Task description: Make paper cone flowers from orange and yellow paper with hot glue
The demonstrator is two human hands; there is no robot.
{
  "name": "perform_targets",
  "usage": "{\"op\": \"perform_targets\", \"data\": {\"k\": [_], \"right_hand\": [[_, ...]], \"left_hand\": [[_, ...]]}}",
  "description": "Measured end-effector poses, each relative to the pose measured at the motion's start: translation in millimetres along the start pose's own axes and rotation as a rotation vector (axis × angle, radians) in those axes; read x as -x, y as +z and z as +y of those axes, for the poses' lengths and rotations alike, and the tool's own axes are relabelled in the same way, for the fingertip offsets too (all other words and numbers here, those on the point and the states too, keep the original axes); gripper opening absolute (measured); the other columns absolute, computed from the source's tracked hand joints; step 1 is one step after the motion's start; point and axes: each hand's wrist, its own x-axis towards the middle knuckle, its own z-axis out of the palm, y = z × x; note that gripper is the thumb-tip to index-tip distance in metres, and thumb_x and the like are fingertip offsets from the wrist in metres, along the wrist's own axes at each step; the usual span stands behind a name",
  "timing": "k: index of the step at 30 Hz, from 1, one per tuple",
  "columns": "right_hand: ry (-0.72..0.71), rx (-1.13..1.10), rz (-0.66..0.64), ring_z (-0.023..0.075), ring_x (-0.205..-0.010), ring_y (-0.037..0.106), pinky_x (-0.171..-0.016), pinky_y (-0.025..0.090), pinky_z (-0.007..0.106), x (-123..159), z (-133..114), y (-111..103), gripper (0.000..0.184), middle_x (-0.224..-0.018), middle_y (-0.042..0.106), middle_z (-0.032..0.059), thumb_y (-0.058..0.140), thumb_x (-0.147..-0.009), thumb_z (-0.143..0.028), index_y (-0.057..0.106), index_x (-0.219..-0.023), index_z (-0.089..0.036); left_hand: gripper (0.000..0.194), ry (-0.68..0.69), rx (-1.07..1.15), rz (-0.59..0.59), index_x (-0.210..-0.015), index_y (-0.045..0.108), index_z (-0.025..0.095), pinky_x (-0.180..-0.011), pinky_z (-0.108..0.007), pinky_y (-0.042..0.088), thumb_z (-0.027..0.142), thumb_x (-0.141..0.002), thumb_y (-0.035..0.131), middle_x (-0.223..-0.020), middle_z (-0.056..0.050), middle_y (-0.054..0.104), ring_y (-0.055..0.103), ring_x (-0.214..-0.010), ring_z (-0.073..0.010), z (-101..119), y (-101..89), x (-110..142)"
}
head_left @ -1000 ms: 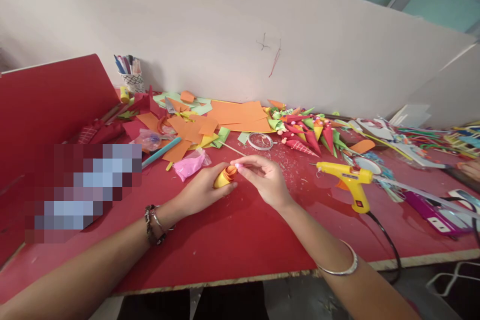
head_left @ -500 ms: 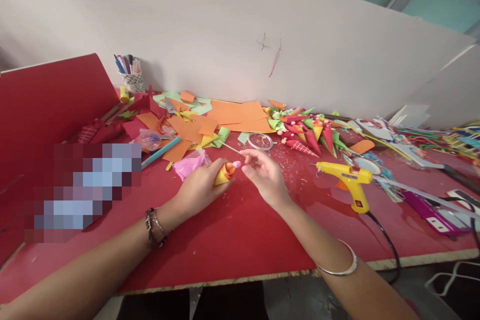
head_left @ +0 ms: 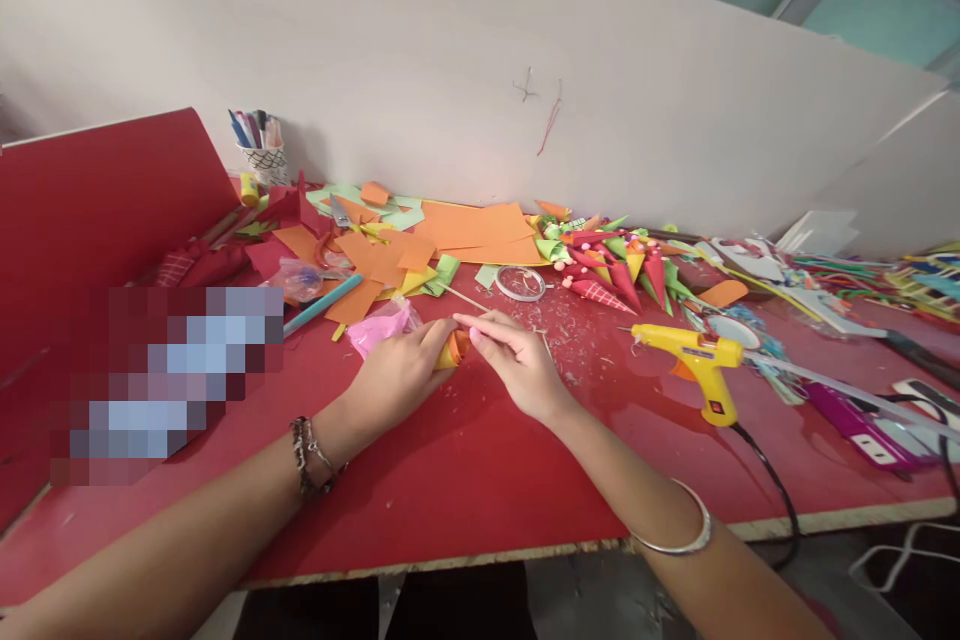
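A small rolled paper cone point(head_left: 452, 349), yellow outside and orange inside, is wrapped in the fingers of my left hand point(head_left: 401, 362). Its open end points right, toward my right hand point(head_left: 523, 365). There, my right thumb and fingertips are closed on a small pinkish-lilac ball point(head_left: 474, 332) at the cone's mouth; most of the ball is covered by the fingers. Just behind the hands, a thin stick point(head_left: 465, 297) reaches toward the right fingers and appears to lie on the table. Beside my left hand is a plastic bag with pink material point(head_left: 375, 328).
A yellow glue gun point(head_left: 694, 352) rests at right, its cord hanging over the table's front edge. Finished-looking paper cones point(head_left: 615, 265) are heaped behind. Orange paper sheets point(head_left: 480, 228), scissors point(head_left: 340, 211), a tape roll point(head_left: 520, 283) and a pen cup point(head_left: 264, 160) lie or stand farther back.
My right hand has moved slightly left to the cone's mouth, and its fingers have closed over the pinkish ball. My left hand keeps holding the cone.
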Motion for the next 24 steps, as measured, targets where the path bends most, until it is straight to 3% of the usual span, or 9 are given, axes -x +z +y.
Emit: {"op": "perform_targets", "data": {"k": [4,7,12,19,24], "right_hand": [[0.018,-0.064,0.060,0.0132,-0.084,0.053,-0.073,0.047,0.028,0.6,0.9,-0.1,0.031,-0.091,0.054,0.0030,0.048,-0.081,-0.033,0.054,-0.110,-0.027],[0.002,-0.097,0.105,0.0138,-0.081,0.054,-0.072,0.048,0.029,1.2,1.0,0.5,0.026,-0.087,0.055,0.0031,0.054,-0.077,-0.033,0.059,-0.101,-0.025],[-0.004,-0.073,0.079,0.0146,-0.084,0.055,-0.071,0.048,0.029,1.2,2.3,1.7,0.023,-0.086,0.056,0.0039,0.050,-0.079,-0.030,0.062,-0.098,-0.024],[0.020,-0.181,0.105,0.0142,-0.088,0.057,-0.078,0.049,0.031,0.8,2.1,3.6,0.023,-0.097,0.059,0.0030,0.056,-0.076,-0.029,0.060,-0.098,-0.026],[0.069,-0.162,0.120,0.0139,-0.085,0.059,-0.077,0.049,0.030,-1.0,1.0,0.8,0.016,-0.090,0.062,0.0029,0.054,-0.076,-0.030,0.063,-0.087,-0.021]], "left_hand": [[0.021,-0.013,0.078,-0.032,-0.098,0.046,0.014,-0.048,-0.023,0.041,0.024,-0.079,0.044,-0.081,-0.006,0.063,0.059,-0.064,-0.0167,2.6,-3.3,-0.1],[0.022,-0.005,0.107,-0.025,-0.100,0.044,0.015,-0.050,-0.024,0.043,0.024,-0.079,0.044,-0.084,-0.005,0.062,0.060,-0.066,-0.0171,3.8,-2.9,-0.1],[0.021,-0.014,0.150,-0.030,-0.099,0.043,0.015,-0.054,-0.026,0.044,0.024,-0.080,0.043,-0.084,-0.006,0.061,0.060,-0.069,-0.0178,2.2,0.4,0.8],[0.038,-0.107,0.260,-0.057,-0.114,0.033,0.014,-0.052,-0.025,0.044,0.025,-0.079,0.044,-0.090,-0.009,0.061,0.060,-0.067,-0.0176,3.5,-0.5,1.7],[0.049,-0.050,0.319,-0.089,-0.121,0.028,0.015,-0.062,-0.028,0.046,0.033,-0.079,0.045,-0.099,-0.010,0.058,0.058,-0.078,-0.0183,2.6,-2.2,0.9]]}}
